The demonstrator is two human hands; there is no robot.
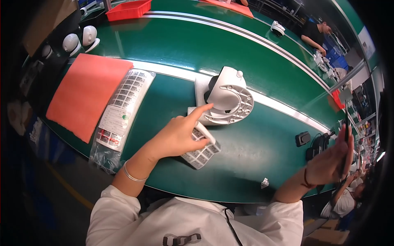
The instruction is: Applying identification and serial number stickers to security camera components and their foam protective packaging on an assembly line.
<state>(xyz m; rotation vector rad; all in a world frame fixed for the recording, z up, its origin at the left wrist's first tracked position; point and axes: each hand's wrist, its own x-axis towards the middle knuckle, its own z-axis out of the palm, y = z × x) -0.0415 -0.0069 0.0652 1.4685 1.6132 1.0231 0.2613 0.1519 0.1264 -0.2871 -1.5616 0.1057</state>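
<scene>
My left hand (178, 137) has a curled sheet of printed labels (197, 159) between its thumb and lower fingers. Its index finger stretches out to the white camera-like device (230, 100), at or just above the edge of its base. The device lies on its side, its ribbed ring-shaped underside turned up. At the far right my raised right hand (330, 162) grips a thin black object (346, 141) seen edge-on; its kind cannot be made out. A small scrap of label (264, 183) lies on the green table near its front edge.
An orange foam sheet (88, 92) and a bagged stack of label sheets (121, 108) lie at left. White devices (89, 36) and a red tray (128, 10) stand beyond. Black items (303, 138) sit at right. Across the line, a person (316, 35) works.
</scene>
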